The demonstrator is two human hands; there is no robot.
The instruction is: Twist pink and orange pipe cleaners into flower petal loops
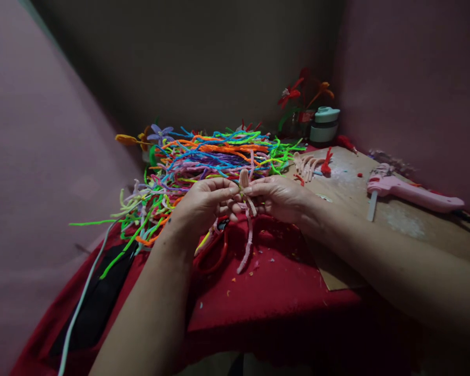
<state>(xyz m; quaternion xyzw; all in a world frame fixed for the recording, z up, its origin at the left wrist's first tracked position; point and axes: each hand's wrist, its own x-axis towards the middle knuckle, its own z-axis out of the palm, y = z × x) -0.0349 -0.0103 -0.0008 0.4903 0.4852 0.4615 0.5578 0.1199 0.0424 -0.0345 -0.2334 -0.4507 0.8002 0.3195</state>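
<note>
My left hand (209,201) and my right hand (276,196) meet above the front of the table, fingertips nearly touching. Between them they pinch a pale pink pipe cleaner (246,248), bent into a loop at the top, with one end hanging down below the fingers. The exact spot where the fingers grip is partly covered. Just under my left hand lie red-handled scissors (215,256) on the red cloth, their blades mostly hidden. Behind both hands spreads a big heap of many-coloured pipe cleaners (219,151).
On the right, a pink glue gun (411,193) rests on a brown board (360,209) beside pale pink bent pieces (307,167). A lidded container (324,125) and red flowers (290,94) stand at the back. A white cable (80,308) crosses a black flat object (96,300) at left.
</note>
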